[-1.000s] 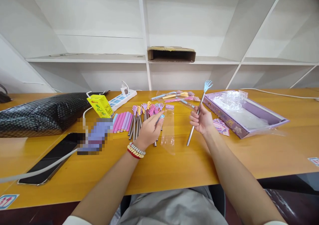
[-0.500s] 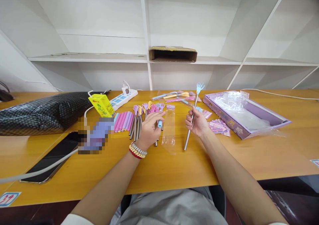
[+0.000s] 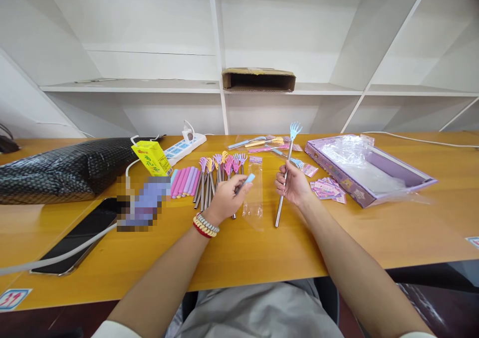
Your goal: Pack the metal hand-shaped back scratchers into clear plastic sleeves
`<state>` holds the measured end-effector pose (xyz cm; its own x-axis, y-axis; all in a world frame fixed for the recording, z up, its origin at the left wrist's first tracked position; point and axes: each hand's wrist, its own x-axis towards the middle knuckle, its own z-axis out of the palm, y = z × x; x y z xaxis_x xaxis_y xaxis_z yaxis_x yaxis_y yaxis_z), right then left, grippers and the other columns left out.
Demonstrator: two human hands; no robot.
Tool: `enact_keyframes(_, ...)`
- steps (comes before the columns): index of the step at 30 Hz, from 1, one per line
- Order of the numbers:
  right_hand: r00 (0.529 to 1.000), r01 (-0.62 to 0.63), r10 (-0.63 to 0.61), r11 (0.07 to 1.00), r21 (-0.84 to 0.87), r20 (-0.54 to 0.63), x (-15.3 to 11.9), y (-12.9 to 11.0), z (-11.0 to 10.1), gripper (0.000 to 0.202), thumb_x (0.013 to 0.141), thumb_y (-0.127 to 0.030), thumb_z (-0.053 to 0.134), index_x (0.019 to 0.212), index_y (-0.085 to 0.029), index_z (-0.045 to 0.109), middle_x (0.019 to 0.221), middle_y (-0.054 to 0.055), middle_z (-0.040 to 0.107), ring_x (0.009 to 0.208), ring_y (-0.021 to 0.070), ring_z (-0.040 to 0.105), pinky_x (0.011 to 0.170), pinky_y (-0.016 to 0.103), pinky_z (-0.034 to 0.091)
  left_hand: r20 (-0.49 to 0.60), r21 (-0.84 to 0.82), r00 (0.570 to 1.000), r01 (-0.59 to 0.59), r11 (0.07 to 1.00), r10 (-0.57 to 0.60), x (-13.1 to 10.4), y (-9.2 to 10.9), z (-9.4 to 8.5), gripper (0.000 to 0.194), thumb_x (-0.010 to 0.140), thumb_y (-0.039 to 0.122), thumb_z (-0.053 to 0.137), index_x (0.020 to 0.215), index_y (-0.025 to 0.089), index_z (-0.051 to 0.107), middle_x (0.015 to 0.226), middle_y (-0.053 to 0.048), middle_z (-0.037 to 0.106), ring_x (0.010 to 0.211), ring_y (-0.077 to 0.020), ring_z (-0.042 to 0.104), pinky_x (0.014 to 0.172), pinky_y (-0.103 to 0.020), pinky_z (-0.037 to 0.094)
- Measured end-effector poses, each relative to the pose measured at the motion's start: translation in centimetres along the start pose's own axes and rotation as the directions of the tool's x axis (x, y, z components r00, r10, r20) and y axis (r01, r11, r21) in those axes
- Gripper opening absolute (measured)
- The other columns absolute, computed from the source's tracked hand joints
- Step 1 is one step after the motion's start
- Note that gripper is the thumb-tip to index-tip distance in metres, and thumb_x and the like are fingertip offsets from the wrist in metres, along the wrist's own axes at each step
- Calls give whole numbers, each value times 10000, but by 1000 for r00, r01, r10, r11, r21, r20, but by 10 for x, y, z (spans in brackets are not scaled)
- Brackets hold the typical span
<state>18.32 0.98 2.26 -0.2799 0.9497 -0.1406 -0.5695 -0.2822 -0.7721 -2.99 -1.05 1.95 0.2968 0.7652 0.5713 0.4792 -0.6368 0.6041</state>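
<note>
While big white shelves [image 3: 284, 24] stand at the back, a yellow-brown surface [image 3: 247, 258] lies in front. A puffy black bag [image 3: 71, 171] is on its left side, and a purple box [image 3: 337, 173] with clear plastic inside is on its right. With its fingers curled tight, the right hand [image 3: 294, 186] grips a metal scratcher [image 3: 290, 151], tilted, with its blue claw up top. By the left hand [image 3: 226, 193] lie more scratchers [image 3: 228, 164], a flat clear bag [image 3: 253, 198] and a row of pink and purple tubes [image 3: 184, 182]. That hand is bent around 1 small blue tube [image 3: 249, 179], with an end poking out.
</note>
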Motion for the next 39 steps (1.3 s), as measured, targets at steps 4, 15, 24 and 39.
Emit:
enact_keyframes(4, 1000, 5, -5, 1000, -26, 3, -1, -2, 1, 331, 793, -518, 473, 702, -226, 346, 460, -81, 374, 338, 86, 341, 309, 189, 271, 132, 92, 989, -83, 992, 70, -1, 3, -1, 254, 862, 341, 465, 905, 161, 639, 553, 32, 543, 461, -70, 436, 477, -203, 350)
enact_keyframes(15, 988, -16, 60, 957, -290, 143, -8, 15, 18, 273, 756, -406, 589, 880, -184, 488, 598, -6, 628, 301, 90, 469, 226, 159, 234, 216, 169, 963, -199, 965, 160, -2, 0, 7, 424, 852, 195, 423, 1269, 194, 496, 1006, -72, 647, 859, -162, 606, 789, -295, 478)
enact_keyframes(24, 991, 32, 11, 947, -319, 134, -6, 20, 17, 349, 672, -357, 698, 871, -194, 461, 568, -61, 577, 284, 51, 422, 220, 133, 210, 235, 172, 961, -191, 966, 148, -2, 7, 7, 321, 881, 250, 420, 1166, 219, 565, 986, -66, 643, 876, -173, 609, 806, -304, 474)
enact_keyframes(39, 919, -141, -360, 79, -987, -160, 6, 23, 1, 401, 847, -415, 364, 575, -167, 521, 657, 107, 633, 675, 188, 611, 599, 272, 414, 128, 262, 992, -14, 965, -21, -4, -4, 12, 437, 840, 272, 467, 1262, 180, 406, 677, 18, 565, 573, -123, 556, 590, -239, 423)
